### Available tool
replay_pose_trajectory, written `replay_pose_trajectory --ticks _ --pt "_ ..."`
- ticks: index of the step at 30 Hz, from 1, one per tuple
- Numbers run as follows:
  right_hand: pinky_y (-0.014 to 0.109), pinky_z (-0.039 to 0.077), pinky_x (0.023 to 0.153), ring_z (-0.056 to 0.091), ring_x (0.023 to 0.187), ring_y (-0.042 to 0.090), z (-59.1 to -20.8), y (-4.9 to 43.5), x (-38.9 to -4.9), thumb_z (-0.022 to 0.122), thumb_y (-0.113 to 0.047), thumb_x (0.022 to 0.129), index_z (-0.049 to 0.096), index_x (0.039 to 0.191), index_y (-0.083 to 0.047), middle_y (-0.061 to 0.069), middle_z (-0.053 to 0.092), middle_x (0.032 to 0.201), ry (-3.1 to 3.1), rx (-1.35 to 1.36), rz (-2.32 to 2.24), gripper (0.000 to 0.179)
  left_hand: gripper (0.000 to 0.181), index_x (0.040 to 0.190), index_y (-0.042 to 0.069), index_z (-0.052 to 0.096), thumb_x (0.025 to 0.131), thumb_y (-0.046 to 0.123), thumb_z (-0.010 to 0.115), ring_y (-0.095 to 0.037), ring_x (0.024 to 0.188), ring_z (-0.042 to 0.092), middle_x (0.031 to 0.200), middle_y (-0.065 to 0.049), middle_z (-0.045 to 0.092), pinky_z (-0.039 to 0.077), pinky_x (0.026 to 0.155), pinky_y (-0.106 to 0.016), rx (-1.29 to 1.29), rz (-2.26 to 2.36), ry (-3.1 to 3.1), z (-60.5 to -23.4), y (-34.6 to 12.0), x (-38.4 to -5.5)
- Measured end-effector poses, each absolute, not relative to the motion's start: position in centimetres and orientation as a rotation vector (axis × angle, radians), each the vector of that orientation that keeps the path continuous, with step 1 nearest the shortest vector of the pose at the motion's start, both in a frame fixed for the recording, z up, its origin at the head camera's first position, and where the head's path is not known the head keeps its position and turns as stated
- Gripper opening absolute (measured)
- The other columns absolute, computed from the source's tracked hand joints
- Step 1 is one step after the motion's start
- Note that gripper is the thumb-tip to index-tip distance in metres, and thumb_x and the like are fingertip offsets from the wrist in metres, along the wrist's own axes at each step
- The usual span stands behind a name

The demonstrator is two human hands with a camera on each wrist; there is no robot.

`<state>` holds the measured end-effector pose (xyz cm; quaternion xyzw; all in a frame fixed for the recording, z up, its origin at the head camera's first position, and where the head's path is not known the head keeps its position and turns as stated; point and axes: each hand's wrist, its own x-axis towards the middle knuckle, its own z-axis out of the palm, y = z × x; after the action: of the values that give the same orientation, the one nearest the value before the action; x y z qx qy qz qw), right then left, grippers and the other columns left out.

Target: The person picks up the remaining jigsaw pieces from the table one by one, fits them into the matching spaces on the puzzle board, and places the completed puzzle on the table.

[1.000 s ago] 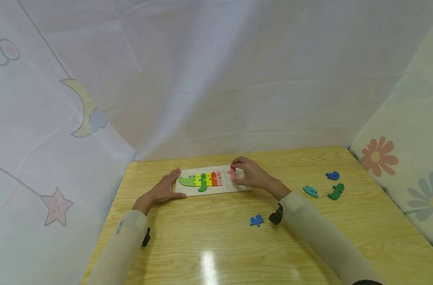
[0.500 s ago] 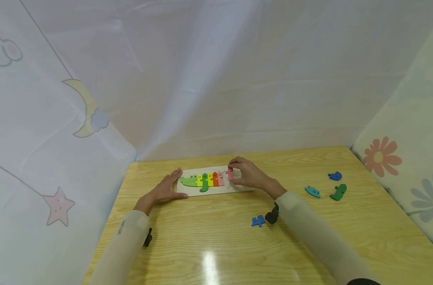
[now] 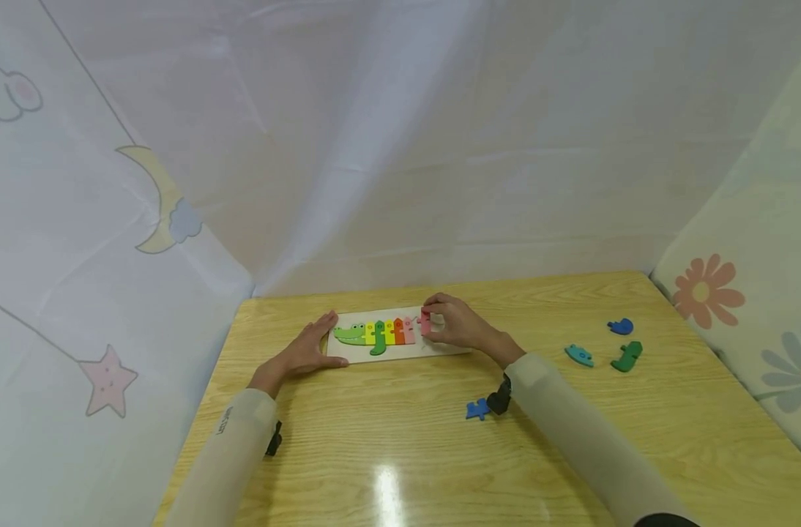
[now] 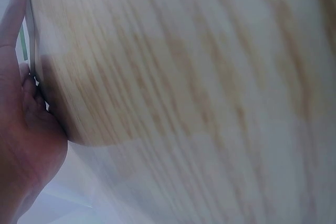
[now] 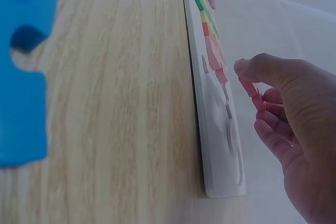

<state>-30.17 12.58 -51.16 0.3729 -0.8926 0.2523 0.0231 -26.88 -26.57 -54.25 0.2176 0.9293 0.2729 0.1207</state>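
Observation:
A pale wooden puzzle board (image 3: 410,353) lies near the table's far edge, its left part filled with a green crocodile head (image 3: 351,336) and yellow, green, orange and pink pieces. At the board's left end rests my left hand (image 3: 302,351), fingers extended along the side and thumb at the front edge. My right hand (image 3: 465,325) pinches a darker pink puzzle piece (image 3: 425,322) between thumb and fingers. In the right wrist view this piece (image 5: 248,84) stands above the board (image 5: 216,169), apart from the light pink piece (image 5: 214,53) in the row.
A blue puzzle piece (image 3: 477,409) lies in front of the right wrist. Farther right on the table are a light blue piece (image 3: 579,356), a dark blue piece (image 3: 621,326) and a green piece (image 3: 627,356). A pale printed cloth (image 3: 440,241) hangs behind the table.
My right hand has shifted slightly left, bringing the pink piece closer to the row of pieces. The left hand has stayed on the board's left end.

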Motion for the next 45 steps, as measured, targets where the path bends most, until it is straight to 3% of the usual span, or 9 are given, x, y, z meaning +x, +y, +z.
replay_pose_trajectory --ticks 28,45 --pt "0.046 0.054 0.109 0.064 0.123 0.030 -52.6 11.8 -30.9 0.088 -0.031 0.089 0.073 0.132 0.001 0.013 0.066 0.134 -2.863 1.137 0.790 0.056 0.117 0.168 -0.002 0.014 0.089 0.053 0.082 -0.036 0.164 0.008 0.177 -0.018 0.008 0.005 0.132 -0.059 0.649 0.804 2.703 -54.5 -26.7 -27.2" --pt "0.047 0.053 0.110 0.063 0.124 0.030 -52.4 11.5 -30.8 0.089 -0.026 0.088 0.073 0.132 0.001 0.014 0.066 0.134 -2.874 1.195 0.793 0.054 0.118 0.167 -0.006 0.016 0.089 0.054 0.082 -0.041 0.163 0.009 0.176 -0.023 0.011 0.007 0.131 -0.061 0.651 0.789 2.717 -54.1 -26.4 -26.9"
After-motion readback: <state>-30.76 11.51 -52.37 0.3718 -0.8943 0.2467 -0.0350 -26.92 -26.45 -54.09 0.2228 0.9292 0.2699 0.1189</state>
